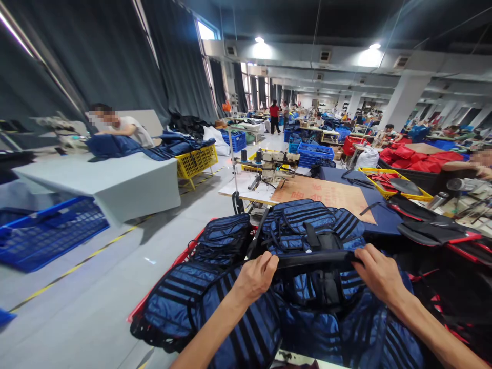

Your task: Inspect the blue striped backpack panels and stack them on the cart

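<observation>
A black band or edge (315, 259) of a dark blue bag piece runs between my two hands. My left hand (255, 277) is closed on its left end, knuckles up. At its right end my right hand (378, 271) grips it with bent fingers. Blue bag pieces with black stripes (246, 328) lie below and around both hands. Another striped blue bag (300, 220) rests just beyond the band. More of them (172, 292) are piled at the left over a red basket (140, 307).
Ahead stands a sewing machine (272, 166) on a table with a brown board (323, 195). Black and red pieces (442, 230) lie at the right. Left are a white-covered table (115, 179), a blue basket (54, 233) and a seated person (128, 128).
</observation>
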`<state>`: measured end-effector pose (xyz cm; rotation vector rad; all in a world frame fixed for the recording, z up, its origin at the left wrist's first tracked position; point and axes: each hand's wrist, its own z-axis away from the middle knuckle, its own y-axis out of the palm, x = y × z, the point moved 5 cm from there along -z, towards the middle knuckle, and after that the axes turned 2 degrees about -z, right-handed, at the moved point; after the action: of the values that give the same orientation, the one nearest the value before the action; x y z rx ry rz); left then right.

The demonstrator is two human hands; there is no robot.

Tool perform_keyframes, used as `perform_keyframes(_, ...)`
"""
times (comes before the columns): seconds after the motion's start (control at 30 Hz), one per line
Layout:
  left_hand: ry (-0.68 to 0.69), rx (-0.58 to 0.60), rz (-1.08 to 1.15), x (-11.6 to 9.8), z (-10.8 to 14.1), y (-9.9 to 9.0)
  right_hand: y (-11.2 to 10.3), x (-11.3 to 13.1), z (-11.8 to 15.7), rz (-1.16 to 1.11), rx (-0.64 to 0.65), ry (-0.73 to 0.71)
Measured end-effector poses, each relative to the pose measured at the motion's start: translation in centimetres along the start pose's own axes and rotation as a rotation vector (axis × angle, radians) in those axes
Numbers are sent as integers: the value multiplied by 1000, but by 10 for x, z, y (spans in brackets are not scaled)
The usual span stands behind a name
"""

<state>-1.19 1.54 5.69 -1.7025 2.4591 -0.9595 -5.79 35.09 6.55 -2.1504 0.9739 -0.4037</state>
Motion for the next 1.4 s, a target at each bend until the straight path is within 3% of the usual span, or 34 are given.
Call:
perform_keyframes(0.07, -3, -13, -5, -4, -7, -4, -4, -10, -3, 127, -80, -59)
perform_keyframes(0.17, -8, 2, -61, -7, -23, -15, -17, -14, -15, 182, -115, -8)
perform_keyframes(0.27, -29, -12, -42, -17, -37, -28, -21, 14, -28, 77, -98, -11)
perform_keyframes(0.4, 7, -11, 118, -50, -45, -32, 1, 70, -29, -239, 171, -164)
perform_keyframes(0.47, -157, 48, 285, -52, -39, -23, 11, 72, -23, -349, 266, -113)
perform_keyframes(0.53, -419, 249, 528, -42, -20, -5, 11, 50, -19, -373, 214, 30)
perform_keyframes(0.6, -661, 535, 778, -30, 11, 11, 3, 9, -15, -312, 98, 238)
perform_keyframes(0.7, -911, 840, 1078, -18, 59, 8, -16, -61, -5, -208, -36, 563)
perform_keyframes(0.8, -966, 934, 1428, -21, 80, -15, -24, -109, 11, -267, -72, 762)
perform_keyframes(0.9, -947, 968, 1627, -28, 81, -29, -20, -127, 27, -376, -72, 853)
perform_keyframes(1.0, -1002, 911, 1475, -14, 84, -16, -11, -122, 37, -466, -36, 900)
perform_keyframes(1.1, -933, 649, 943, 33, 88, 7, -6, -99, 36, -562, 37, 828)
perform_keyframes(1.17, -737, 443, 546, 63, 85, 11, -7, -84, 33, -636, 96, 776)
perform_keyframes(1.23, -499, 271, 237, 80, 77, 7, -11, -74, 33, -715, 155, 757)
perform_keyframes(1.3, -303, 150, 59, 84, 66, -4, -16, -70, 36, -754, 218, 740)
perform_keyframes(1.4, -121, 60, -7, 66, 43, -26, -17, -56, 43, -737, 349, 652)
